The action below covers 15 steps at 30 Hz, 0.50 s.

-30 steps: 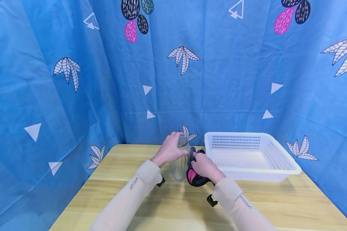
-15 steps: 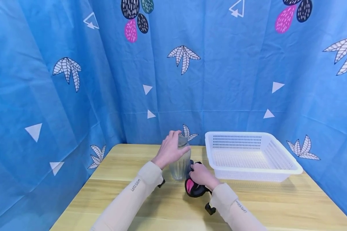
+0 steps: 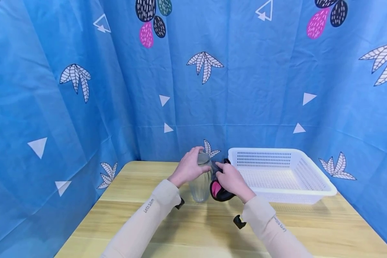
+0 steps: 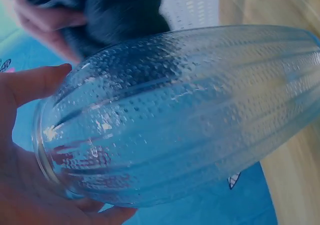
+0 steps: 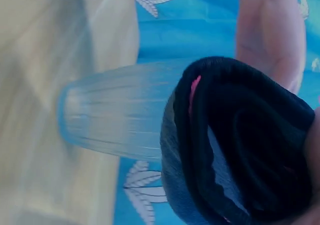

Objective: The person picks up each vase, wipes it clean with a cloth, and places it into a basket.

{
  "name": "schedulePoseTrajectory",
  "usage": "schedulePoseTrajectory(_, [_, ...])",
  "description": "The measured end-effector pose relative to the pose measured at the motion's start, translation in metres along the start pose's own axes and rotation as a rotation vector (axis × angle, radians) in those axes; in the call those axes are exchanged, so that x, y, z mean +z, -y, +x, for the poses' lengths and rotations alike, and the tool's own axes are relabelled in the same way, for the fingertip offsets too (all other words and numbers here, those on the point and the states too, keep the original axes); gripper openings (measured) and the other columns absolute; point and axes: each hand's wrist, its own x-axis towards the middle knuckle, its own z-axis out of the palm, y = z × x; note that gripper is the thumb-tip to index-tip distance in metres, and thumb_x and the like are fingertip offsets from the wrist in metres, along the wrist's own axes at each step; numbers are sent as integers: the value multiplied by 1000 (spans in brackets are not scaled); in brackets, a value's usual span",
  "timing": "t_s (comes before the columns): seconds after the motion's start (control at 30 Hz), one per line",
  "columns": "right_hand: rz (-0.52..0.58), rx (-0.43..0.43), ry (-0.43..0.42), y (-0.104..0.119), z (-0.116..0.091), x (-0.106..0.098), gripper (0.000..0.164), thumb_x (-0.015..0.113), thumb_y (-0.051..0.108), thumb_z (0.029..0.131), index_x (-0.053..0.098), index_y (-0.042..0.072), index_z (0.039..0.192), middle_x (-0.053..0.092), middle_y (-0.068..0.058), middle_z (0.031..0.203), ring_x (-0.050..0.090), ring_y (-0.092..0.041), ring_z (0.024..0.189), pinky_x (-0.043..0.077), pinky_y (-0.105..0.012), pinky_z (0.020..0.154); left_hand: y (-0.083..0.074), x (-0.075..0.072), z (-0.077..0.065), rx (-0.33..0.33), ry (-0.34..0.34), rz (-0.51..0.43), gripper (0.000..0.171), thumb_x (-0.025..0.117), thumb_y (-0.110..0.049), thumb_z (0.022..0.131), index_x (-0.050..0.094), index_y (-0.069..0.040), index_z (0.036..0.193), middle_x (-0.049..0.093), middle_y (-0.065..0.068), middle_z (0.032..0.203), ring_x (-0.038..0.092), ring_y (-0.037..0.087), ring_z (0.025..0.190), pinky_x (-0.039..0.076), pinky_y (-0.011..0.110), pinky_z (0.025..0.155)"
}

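A clear ribbed glass vase point(image 3: 200, 190) stands upright on the wooden table. My left hand point(image 3: 189, 167) grips it around the top, thumb on the near side and fingers behind the rim. In the left wrist view, the glass point(image 4: 165, 130) has a dimpled surface. My right hand point(image 3: 233, 180) holds a bunched dark grey cloth point(image 3: 221, 194) with black edging and a pink patch, against or very close to the vase's right side. Seen from the right wrist, the cloth point(image 5: 200, 150) is folded over in thick layers and hides part of the vase.
A white perforated plastic basket point(image 3: 280, 192) stands at the back right, just beyond my right hand. Blue patterned curtain point(image 3: 193, 107) hangs behind and along both sides of the wooden table point(image 3: 122, 200).
My right hand and the cloth moved down along the vase's right side and toward me, then back up and away. My left hand and the vase stayed in nearly the same place.
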Motion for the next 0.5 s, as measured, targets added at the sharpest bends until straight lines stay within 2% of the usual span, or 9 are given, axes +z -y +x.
schedulePoseTrajectory(0.07, [-7, -30, -47, 7, 1, -7, 50, 53, 10, 95, 54, 4, 144, 59, -23, 137, 55, -24, 77, 43, -33, 65, 1, 0, 1, 17, 16, -18, 77, 80, -35, 84, 43, -18, 149, 51, 5, 147, 46, 31, 136, 40, 50, 111])
schedulePoseTrajectory(0.13, [-20, -66, -93, 13, 2, -12, 50, 53, 10, 94, 55, 5, 144, 60, -22, 135, 55, -28, 90, 43, -33, 68, 2, 0, 1, 35, 29, -43, 76, 79, -33, 83, 44, -18, 148, 52, 5, 146, 45, 31, 135, 40, 50, 110])
schedulePoseTrajectory(0.2, [-31, -90, -111, 16, 3, -13, 51, 53, 10, 94, 54, 5, 145, 60, -22, 131, 56, -30, 91, 44, -34, 67, 3, 2, 2, 52, 36, -51, 75, 78, -31, 82, 45, -17, 148, 52, 5, 144, 44, 30, 134, 40, 49, 108])
schedulePoseTrajectory(0.27, [-57, -94, -101, 16, 4, -13, 51, 52, 10, 95, 52, 4, 146, 59, -25, 133, 57, -31, 94, 46, -36, 69, 6, 4, 3, 67, 35, -48, 74, 77, -30, 82, 46, -17, 147, 52, 4, 143, 43, 28, 132, 41, 47, 107])
schedulePoseTrajectory(0.33, [-100, -88, -80, 13, 5, -10, 51, 52, 10, 96, 51, 1, 146, 58, -28, 132, 60, -34, 103, 51, -41, 78, 8, 6, 4, 83, 24, -46, 73, 77, -30, 81, 47, -17, 146, 53, 3, 142, 43, 26, 130, 42, 46, 106])
schedulePoseTrajectory(0.43, [-140, -59, -29, 6, 7, -3, 50, 52, 10, 96, 50, -2, 145, 56, -34, 133, 59, -37, 113, 50, -49, 90, 11, 9, 4, 103, 5, -55, 72, 77, -36, 83, 47, -17, 146, 53, 3, 143, 43, 25, 130, 42, 46, 106])
schedulePoseTrajectory(0.5, [-154, -39, 14, -1, 7, 4, 49, 52, 9, 97, 50, -5, 144, 55, -35, 134, 59, -38, 117, 50, -50, 93, 11, 10, 3, 110, -9, -62, 71, 76, -40, 86, 48, -17, 146, 53, 2, 143, 43, 25, 131, 41, 46, 107])
